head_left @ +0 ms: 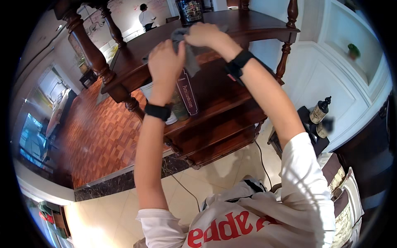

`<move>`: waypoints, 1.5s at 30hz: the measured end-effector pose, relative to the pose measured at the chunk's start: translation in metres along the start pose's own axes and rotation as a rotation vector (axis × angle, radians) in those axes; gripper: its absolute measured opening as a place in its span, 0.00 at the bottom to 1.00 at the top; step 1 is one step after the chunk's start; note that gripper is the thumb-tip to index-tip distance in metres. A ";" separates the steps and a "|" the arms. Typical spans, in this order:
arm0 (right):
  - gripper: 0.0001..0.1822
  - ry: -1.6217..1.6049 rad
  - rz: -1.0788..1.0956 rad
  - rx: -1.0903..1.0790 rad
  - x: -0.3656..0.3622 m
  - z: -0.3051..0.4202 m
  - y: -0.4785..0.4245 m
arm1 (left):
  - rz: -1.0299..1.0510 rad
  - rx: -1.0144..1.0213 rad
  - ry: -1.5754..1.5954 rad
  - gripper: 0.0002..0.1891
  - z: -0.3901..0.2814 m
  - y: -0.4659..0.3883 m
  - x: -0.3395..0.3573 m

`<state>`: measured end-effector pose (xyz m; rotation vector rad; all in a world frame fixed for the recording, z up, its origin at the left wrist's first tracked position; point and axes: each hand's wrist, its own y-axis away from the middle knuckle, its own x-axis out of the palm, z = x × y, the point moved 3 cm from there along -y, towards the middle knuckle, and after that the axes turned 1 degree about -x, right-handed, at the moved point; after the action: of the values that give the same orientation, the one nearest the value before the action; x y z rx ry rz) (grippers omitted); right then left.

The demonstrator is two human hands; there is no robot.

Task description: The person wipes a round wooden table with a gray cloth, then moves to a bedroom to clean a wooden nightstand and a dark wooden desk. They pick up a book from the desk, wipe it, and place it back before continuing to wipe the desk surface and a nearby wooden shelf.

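Observation:
A grey cloth (193, 60) hangs between my two hands over the front edge of a dark wooden shelf (139, 43) with turned posts. My left hand (166, 60) is at the cloth's left side, its back towards me; the fingertips are hidden, so its grip is unclear. My right hand (203, 34), further along the shelf, pinches the upper part of the cloth. Just beyond it stands a dark glass bottle (190, 12). On the shelf below, books (188, 93) stand upright beside a whitish item (147, 90), partly behind my left wrist.
Turned posts (90, 49) rise at the shelf's left. At right are a small black table with decorative jars (319, 111) and striped cushions (349, 198). Cables (260, 161) run over the tiled floor. A person (146, 17) is in the far background.

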<state>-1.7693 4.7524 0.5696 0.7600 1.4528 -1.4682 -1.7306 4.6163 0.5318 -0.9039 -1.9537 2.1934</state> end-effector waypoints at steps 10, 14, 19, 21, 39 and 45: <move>0.27 -0.054 -0.041 -0.247 0.019 0.114 -0.016 | 0.115 -0.166 -0.234 0.20 0.065 0.021 -0.062; 0.27 -0.127 0.029 -0.294 0.019 0.116 -0.014 | 0.168 -0.172 -0.268 0.18 0.065 0.022 -0.062; 0.29 -0.157 -0.016 -0.336 0.030 0.114 -0.010 | 0.272 -0.243 -0.260 0.21 0.073 0.021 -0.050; 0.28 -0.157 0.045 -0.383 0.036 0.109 -0.018 | 0.343 -0.307 -0.187 0.25 0.067 0.014 -0.040; 0.17 -0.337 -0.059 -0.352 0.002 -0.164 0.001 | 0.556 -0.423 0.138 0.27 -0.115 -0.059 0.121; 0.16 -0.296 -0.085 -0.247 -0.019 -0.267 0.006 | 0.614 -0.370 0.314 0.29 -0.215 -0.090 0.172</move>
<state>-1.8010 5.0175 0.5525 0.3178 1.4148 -1.3656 -1.8023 4.8969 0.5467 -1.9908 -2.1490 1.7605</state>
